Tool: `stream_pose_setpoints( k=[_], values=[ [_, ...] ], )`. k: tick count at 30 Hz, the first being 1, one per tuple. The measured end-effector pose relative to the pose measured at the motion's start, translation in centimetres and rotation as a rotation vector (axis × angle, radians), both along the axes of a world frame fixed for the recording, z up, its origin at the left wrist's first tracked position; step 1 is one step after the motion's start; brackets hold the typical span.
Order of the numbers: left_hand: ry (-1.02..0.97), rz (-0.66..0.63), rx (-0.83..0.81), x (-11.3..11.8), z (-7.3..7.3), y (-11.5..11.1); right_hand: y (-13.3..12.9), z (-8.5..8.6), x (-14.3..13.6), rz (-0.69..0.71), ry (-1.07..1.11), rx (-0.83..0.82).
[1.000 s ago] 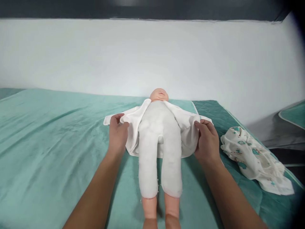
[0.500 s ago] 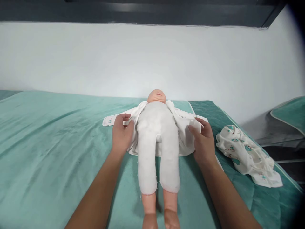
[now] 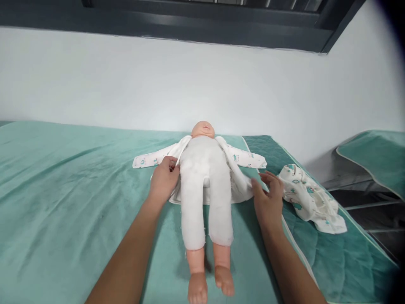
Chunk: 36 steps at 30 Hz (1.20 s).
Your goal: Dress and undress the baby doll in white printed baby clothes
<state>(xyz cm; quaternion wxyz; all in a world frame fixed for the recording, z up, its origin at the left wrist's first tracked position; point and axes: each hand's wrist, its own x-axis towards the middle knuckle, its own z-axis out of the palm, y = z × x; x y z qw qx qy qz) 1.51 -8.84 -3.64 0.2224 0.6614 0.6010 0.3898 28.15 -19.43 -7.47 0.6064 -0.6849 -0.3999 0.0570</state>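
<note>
One doll (image 3: 205,156), open jacket (image 3: 238,180), sleeves (image 3: 248,158) apparently filled

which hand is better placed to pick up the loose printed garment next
The right hand, probably: it is close beside the printed garment with thumb and fingers apart, while the left hand is across the doll.

Your doll (image 3: 206,164) has a body of matt, slightly fuzzy cloth; its head (image 3: 203,128) and feet (image 3: 198,287) look like smooth plastic with a soft sheen. The shirt (image 3: 241,183) around its torso is soft, matt cloth (so is the printed garment (image 3: 306,196) right of the doll, as you look). Beneath the doll, the sheet (image 3: 95,202) looks velvety; beyond it, the wall (image 3: 196,80) is smooth and matt.
</note>
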Motion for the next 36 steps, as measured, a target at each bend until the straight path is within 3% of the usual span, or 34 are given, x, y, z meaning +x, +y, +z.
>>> stream_pose_setpoints(
  k=[3,7,12,19,27,36],
  values=[
    [0.059,0.031,0.029,0.0,0.4,-0.3,0.0,0.0,-0.8,0.168,-0.174,-0.016],
    [0.039,0.127,0.108,-0.2,1.0,-0.5,-0.1,0.1,-1.6,0.335,-0.32,-0.177],
    [-0.011,0.155,0.106,-0.6,1.1,-0.5,-0.4,0.1,-1.5,0.235,-0.258,-0.218],
    [0.081,-0.011,-0.055,-0.5,1.2,-0.5,-0.8,-0.1,-1.6,0.071,-0.322,-0.175],
    [0.32,-0.157,-0.269,-0.9,1.2,-0.7,0.2,-0.5,-1.5,0.212,-0.358,-0.336],
    [0.301,-0.25,-0.208,-1.5,0.9,-0.5,-0.5,-1.0,-1.5,0.361,-0.466,-0.163]
  ],
)
